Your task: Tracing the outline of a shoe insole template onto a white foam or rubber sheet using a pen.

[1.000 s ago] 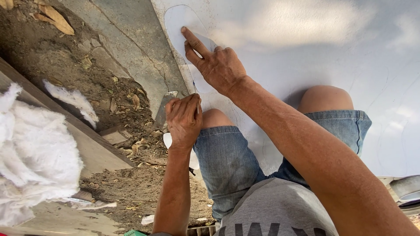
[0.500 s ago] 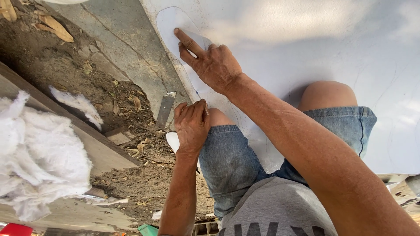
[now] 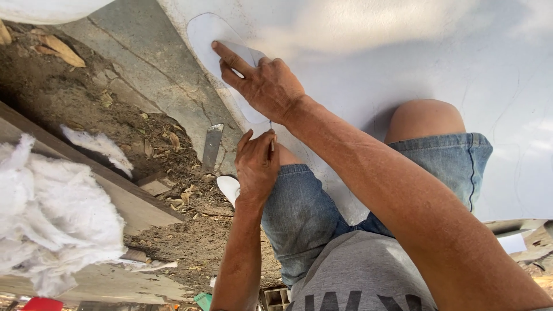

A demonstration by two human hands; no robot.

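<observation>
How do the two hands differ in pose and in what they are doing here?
The right hand lies extended, fingers pressing on the white oval template; the left hand is curled, pinching a thin tool. The right hand sits farther from the body, the left hand nearer the shorts. Both work at the template's edge.

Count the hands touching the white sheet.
2: the right hand presses the oval template flat on the white sheet; the left hand holds a thin pencil-like tool at its edge.

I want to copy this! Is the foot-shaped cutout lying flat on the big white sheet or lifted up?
Flat. The foot-shaped cutout lies against the white sheet, pressed down by the right hand, while the left hand holds a thin pencil-like tool at its edge.
</observation>
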